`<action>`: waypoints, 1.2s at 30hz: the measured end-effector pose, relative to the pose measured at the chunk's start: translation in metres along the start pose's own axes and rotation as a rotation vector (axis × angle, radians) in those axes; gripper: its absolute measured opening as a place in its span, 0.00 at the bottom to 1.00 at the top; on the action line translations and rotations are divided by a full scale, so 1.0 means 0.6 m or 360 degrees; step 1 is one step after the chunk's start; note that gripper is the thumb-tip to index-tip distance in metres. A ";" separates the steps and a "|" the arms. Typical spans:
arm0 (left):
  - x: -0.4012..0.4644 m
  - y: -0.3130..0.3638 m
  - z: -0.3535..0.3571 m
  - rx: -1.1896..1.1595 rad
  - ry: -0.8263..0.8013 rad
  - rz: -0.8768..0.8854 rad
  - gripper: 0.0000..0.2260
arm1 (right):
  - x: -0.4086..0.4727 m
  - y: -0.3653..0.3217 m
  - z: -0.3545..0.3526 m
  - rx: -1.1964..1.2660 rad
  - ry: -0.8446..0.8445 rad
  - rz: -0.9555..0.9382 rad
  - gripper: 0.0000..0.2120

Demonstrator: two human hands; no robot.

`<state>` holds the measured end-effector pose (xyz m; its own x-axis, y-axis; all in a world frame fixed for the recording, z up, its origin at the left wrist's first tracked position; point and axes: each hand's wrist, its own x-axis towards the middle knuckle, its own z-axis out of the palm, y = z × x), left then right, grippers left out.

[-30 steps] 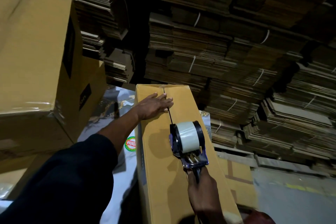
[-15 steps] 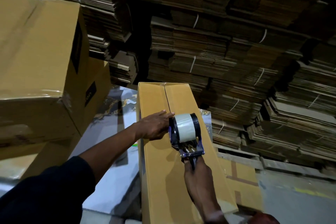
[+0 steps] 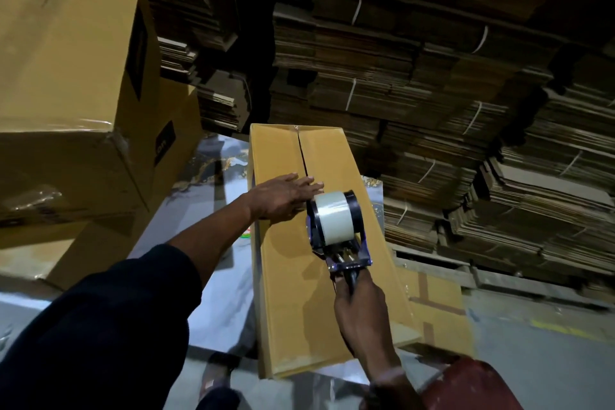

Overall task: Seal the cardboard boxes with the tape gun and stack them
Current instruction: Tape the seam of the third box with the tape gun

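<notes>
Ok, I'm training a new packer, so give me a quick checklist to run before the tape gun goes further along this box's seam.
1. Right hand has a firm grip on the tape gun handle: ok.
2. Left hand flat on the box, holding the flaps down: ok.
3. Gun lined up over the seam: ok.
4. Flaps meet ahead of the gun: not ok, a gap shows at the far end.
5. Left fingers clear of the gun's path: not ok, they lie across the seam just ahead.
6. Tape stuck down behind the gun: cannot tell.
</notes>
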<state>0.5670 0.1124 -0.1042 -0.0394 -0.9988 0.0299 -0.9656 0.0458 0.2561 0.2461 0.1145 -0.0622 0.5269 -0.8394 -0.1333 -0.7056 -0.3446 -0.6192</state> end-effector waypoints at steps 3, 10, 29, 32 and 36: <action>0.000 0.000 0.001 0.0039 -0.0035 -0.0010 0.24 | -0.033 0.023 -0.008 -0.0011 -0.0012 0.0010 0.10; -0.022 0.048 0.014 -0.0014 -0.0034 0.0024 0.25 | -0.041 0.024 -0.016 0.0012 -0.0049 0.0012 0.08; -0.057 0.089 0.022 -0.0120 0.0240 0.0085 0.16 | -0.085 0.087 0.002 0.0525 0.0165 -0.0302 0.12; -0.057 0.083 0.023 -0.0123 0.0252 0.0097 0.16 | -0.080 0.088 0.012 0.0512 0.0286 -0.0373 0.09; -0.048 0.073 0.016 -0.0064 0.0168 0.0030 0.17 | -0.072 0.084 0.019 0.0486 0.0361 -0.0425 0.05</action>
<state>0.5235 0.1428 -0.1029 -0.0284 -0.9903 0.1360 -0.9536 0.0676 0.2932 0.1931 0.1383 -0.0967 0.5300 -0.8207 0.2135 -0.3698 -0.4502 -0.8127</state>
